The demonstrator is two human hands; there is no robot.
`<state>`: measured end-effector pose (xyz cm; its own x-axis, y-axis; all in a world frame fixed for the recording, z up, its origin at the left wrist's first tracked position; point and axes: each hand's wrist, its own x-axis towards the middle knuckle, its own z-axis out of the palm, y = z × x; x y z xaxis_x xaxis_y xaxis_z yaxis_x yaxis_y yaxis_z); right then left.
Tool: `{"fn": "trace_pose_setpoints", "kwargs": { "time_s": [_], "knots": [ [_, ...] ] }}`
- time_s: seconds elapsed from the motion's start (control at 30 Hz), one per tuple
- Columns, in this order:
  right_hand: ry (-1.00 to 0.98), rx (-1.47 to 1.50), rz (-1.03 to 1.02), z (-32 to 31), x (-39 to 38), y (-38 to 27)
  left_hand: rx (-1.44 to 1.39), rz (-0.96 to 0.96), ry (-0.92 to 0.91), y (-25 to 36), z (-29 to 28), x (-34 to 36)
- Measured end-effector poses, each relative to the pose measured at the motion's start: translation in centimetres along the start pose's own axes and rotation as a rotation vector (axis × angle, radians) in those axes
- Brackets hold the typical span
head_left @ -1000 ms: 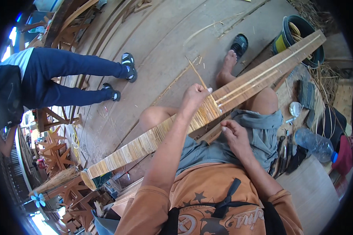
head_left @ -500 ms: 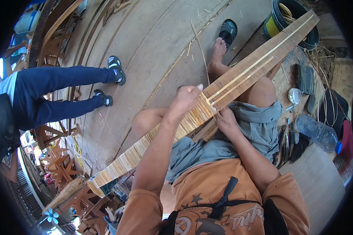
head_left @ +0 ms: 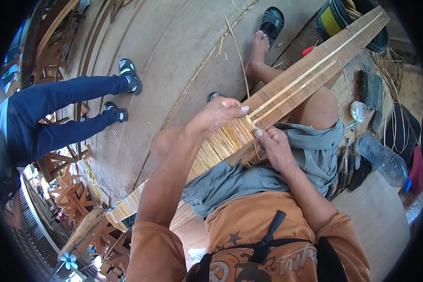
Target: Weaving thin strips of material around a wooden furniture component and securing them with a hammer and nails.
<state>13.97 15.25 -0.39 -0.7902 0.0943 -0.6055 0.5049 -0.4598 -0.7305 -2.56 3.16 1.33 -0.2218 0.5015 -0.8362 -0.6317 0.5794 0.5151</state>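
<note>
A long wooden board (head_left: 310, 75) slants across my lap, its near-left length wrapped in close turns of pale cane strip (head_left: 228, 141). Two light strips run lengthwise along its bare far-right part. My left hand (head_left: 216, 116) is closed over the board's far edge at the last turns, thumb pressed on top; its other fingers are partly hidden. On the near edge, my right hand (head_left: 275, 148) pinches a cane strip between thumb and fingers, and a short loop shows below. A loose length of cane (head_left: 239, 54) sticks out beyond the far edge onto the floor.
A dark bucket (head_left: 326, 28) stands beside the board's far end. To my right are a clear bottle (head_left: 383, 160), hand tools (head_left: 345, 164) and a small round container (head_left: 358, 111). Another person in dark trousers (head_left: 70, 96) stands at left, near wooden star shapes (head_left: 73, 202).
My right hand has come up from beneath the near edge, its thumb now on the board's edge. My left hand has tipped over, thumb lower on the board. The view has shifted slightly.
</note>
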Motion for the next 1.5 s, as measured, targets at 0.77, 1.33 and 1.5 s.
{"fn": "trace_pose_setpoints", "kwargs": {
  "time_s": [0.77, 1.33, 1.5],
  "knots": [
    [0.054, 0.063, 0.223, -0.9, -7.1, -3.0, 0.639, 0.521, 0.550, -2.7, 3.4, -0.9],
    [-0.253, -0.146, 0.337, 2.1, 4.7, -11.3, 0.766, 0.771, 0.693, -3.1, 4.1, -1.9],
    [-0.460, 0.111, 0.274, -2.1, 0.4, -11.3, 0.806, 0.922, 0.782, -2.7, 5.1, -1.3]
  ]
}}
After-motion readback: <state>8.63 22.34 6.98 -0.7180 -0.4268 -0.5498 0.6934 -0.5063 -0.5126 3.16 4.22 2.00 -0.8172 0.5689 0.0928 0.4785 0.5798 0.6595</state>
